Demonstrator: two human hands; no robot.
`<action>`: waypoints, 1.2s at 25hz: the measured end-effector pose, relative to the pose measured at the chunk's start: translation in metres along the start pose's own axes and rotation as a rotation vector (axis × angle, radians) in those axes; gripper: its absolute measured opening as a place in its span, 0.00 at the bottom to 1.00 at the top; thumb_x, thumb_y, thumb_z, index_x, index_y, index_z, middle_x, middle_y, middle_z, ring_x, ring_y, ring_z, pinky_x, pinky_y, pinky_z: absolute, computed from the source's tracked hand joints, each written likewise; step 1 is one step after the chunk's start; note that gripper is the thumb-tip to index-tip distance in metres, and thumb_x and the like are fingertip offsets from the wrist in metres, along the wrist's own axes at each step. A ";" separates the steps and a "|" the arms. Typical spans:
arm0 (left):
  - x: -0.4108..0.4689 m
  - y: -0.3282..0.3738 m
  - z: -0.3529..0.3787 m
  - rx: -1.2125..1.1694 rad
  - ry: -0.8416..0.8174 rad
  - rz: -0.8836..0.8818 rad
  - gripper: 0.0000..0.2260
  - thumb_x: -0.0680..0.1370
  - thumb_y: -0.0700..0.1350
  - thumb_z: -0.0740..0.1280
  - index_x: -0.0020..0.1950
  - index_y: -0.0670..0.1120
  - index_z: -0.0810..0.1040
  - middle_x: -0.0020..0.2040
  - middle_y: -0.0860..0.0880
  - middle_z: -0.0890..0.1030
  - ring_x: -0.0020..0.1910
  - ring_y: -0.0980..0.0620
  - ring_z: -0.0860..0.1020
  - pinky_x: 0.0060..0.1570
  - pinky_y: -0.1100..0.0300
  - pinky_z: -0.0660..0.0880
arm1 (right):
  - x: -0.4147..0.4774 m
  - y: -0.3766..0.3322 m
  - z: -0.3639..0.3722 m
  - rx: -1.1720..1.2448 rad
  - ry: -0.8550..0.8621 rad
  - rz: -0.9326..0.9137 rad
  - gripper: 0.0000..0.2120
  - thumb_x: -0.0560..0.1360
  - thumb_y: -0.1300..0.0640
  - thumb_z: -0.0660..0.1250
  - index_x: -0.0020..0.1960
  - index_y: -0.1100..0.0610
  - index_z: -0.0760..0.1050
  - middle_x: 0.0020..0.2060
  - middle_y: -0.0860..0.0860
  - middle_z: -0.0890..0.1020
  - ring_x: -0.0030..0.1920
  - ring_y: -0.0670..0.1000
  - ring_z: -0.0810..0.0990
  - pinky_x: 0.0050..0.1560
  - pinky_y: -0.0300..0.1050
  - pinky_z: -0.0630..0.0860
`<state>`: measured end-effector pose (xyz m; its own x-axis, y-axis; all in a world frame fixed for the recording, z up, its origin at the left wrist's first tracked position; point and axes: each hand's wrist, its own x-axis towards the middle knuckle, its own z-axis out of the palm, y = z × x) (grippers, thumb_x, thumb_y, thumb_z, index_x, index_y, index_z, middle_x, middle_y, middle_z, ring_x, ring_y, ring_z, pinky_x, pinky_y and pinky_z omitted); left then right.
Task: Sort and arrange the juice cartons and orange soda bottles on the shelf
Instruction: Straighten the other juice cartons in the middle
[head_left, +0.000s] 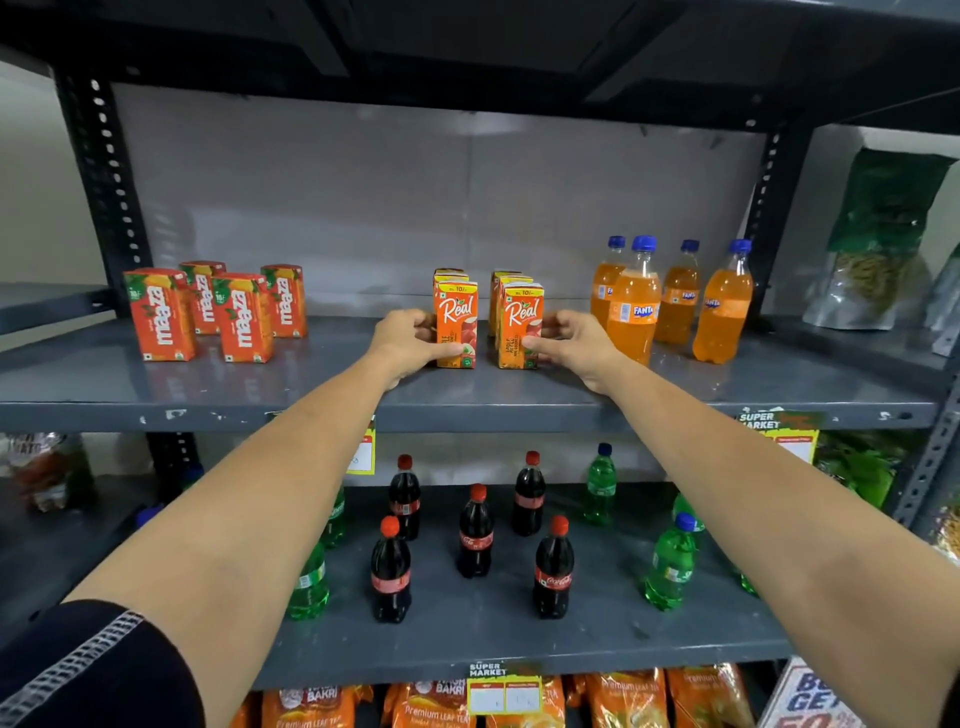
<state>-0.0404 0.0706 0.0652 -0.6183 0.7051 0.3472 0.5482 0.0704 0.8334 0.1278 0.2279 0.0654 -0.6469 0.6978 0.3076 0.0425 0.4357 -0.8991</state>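
On the grey upper shelf stand two short rows of orange Real apple juice cartons. My left hand grips the front carton of the left row from its left side. My right hand grips the front carton of the right row from its right side. Both cartons stand upright on the shelf. Several red Maaza cartons stand at the left. Several orange Fanta bottles with blue caps stand at the right, close to my right hand.
The lower shelf holds several cola bottles and green soda bottles. Tea packets lie below. Snack bags fill the neighbouring rack on the right. Dark uprights frame the shelf.
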 end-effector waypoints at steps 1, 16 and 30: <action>-0.001 0.000 0.000 -0.001 0.002 0.000 0.26 0.68 0.45 0.77 0.63 0.39 0.74 0.59 0.42 0.80 0.58 0.47 0.79 0.60 0.48 0.75 | 0.000 0.000 0.000 0.007 0.007 0.001 0.21 0.72 0.62 0.72 0.63 0.61 0.73 0.58 0.57 0.80 0.60 0.56 0.79 0.59 0.54 0.78; -0.012 0.002 0.000 0.168 0.092 -0.062 0.26 0.64 0.52 0.79 0.55 0.40 0.78 0.54 0.43 0.82 0.53 0.48 0.80 0.53 0.55 0.76 | -0.007 -0.005 0.001 -0.186 0.035 -0.012 0.27 0.71 0.55 0.74 0.66 0.58 0.70 0.62 0.54 0.79 0.62 0.54 0.78 0.40 0.34 0.76; -0.070 0.048 0.027 0.492 0.188 0.279 0.11 0.71 0.52 0.73 0.36 0.49 0.75 0.37 0.51 0.79 0.41 0.50 0.79 0.39 0.54 0.76 | -0.091 -0.008 -0.053 -0.531 0.201 -0.185 0.10 0.72 0.57 0.72 0.52 0.60 0.80 0.48 0.54 0.84 0.46 0.50 0.81 0.47 0.38 0.77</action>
<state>0.0441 0.0435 0.0695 -0.4781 0.6101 0.6318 0.8730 0.2510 0.4183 0.2262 0.1910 0.0613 -0.5253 0.6546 0.5437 0.3509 0.7487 -0.5624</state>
